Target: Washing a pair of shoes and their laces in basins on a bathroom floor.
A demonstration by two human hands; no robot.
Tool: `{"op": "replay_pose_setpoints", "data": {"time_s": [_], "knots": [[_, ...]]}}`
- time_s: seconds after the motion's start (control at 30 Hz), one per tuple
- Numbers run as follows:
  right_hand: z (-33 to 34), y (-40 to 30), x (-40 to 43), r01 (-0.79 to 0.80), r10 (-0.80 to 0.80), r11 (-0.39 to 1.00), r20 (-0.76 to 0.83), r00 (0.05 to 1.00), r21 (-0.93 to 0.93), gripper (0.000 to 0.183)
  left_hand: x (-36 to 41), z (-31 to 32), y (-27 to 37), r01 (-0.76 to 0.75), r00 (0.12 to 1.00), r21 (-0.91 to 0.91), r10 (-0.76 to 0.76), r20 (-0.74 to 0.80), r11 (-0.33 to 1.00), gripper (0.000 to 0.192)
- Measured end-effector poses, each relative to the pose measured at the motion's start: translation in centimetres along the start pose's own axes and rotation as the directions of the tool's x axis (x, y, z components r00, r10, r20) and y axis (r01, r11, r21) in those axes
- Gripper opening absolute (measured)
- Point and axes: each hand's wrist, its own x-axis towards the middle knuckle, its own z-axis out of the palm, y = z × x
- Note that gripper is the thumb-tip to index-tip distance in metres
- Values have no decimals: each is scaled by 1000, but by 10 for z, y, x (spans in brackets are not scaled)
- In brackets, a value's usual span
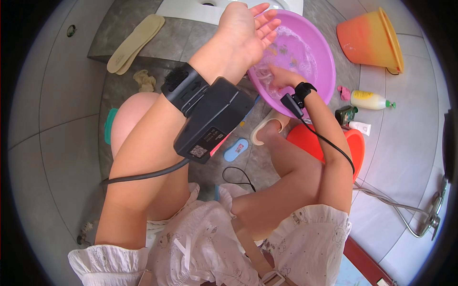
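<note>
My left hand (247,34) is raised at the near rim of a purple plastic basin (327,78), palm up with its fingers apart and nothing in it. Inside the basin is soapy water (302,60) with white foam; a few coloured patches show on its bottom. My right hand (284,78) reaches into the water at the near side, and its fingertips are hidden by suds. A pale, wrinkled mass (264,77) lies against those fingers; whether I grip it cannot be made out. Black devices with cables are strapped to both wrists.
Beige insoles (136,44) lie on the tiled ledge, above a crumpled beige cloth (145,81). A light-blue oval object (236,149) rests on the floor. On the right stand an orange bucket (368,39), a white pump bottle (368,99), a dark bottle (345,115) and a red basin (356,143).
</note>
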Motion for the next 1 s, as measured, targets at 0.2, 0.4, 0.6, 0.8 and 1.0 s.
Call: {"op": "replay_pose_setpoints", "data": {"time_s": [0.2,0.4,0.6,0.8,1.0], "knots": [[9,-3,0,-140,-55,662,233,971,736,32,0,2,-1,4,1000,-1,-4,2,1000,36],[13,-37,-12,-135,-139,242,172,975,961,23,-2,6,-6,10,1000,7,-11,22,1000,36],[25,-52,10,10,127,337,-56,990,942,18,-7,11,-9,26,1000,5,-26,6,1000,37],[20,-72,0,38,181,551,-164,970,834,21,-8,11,-12,31,999,0,-31,-7,1000,36],[17,-73,-5,37,145,619,-161,976,785,30,-7,11,-13,25,1000,-2,-25,-9,1000,36]]}}
